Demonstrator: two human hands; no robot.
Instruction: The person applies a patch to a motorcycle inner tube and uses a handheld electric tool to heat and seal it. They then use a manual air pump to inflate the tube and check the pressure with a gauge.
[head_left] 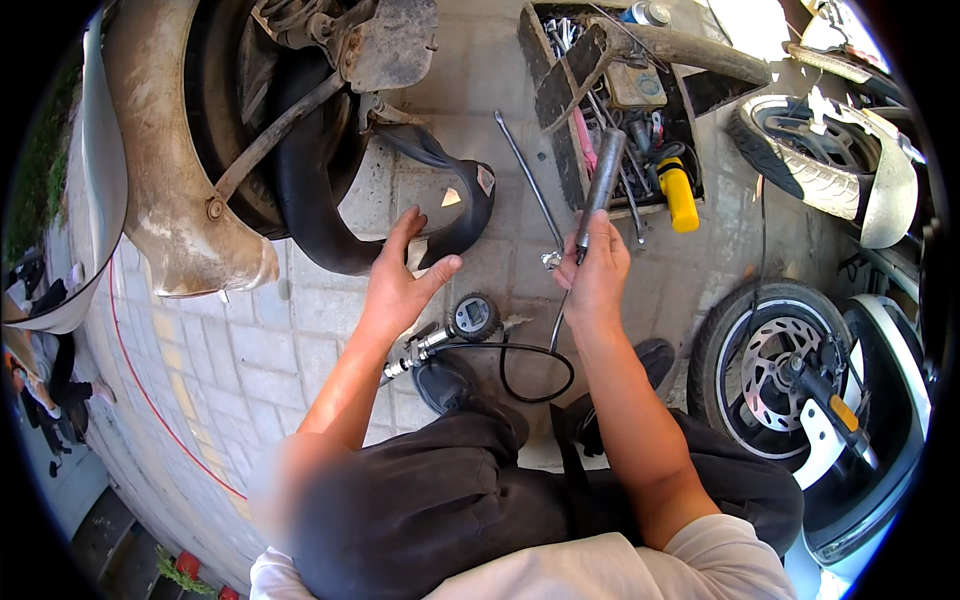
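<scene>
My right hand (597, 265) is closed on a cylindrical metal tool (609, 165), held upright above the pavement. My left hand (403, 275) rests at a black inner tube (325, 235), with its fingers and thumb apart. The tube hangs from the muddy motorcycle wheel and fender (150, 180) at upper left, with pale patches or labels on it. Below, between my arms, lies a digital gauge (472, 316) with a black hose and metal fittings. A long steel bar (525, 175) lies just left of my right hand.
A wooden toolbox (560, 150) with assorted tools and a yellow container (681, 197) stands ahead to the right. Detached wheels (723, 400) and white body panels lie at the right. A red hose (165, 405) crosses the tiled pavement (240, 340) on the left.
</scene>
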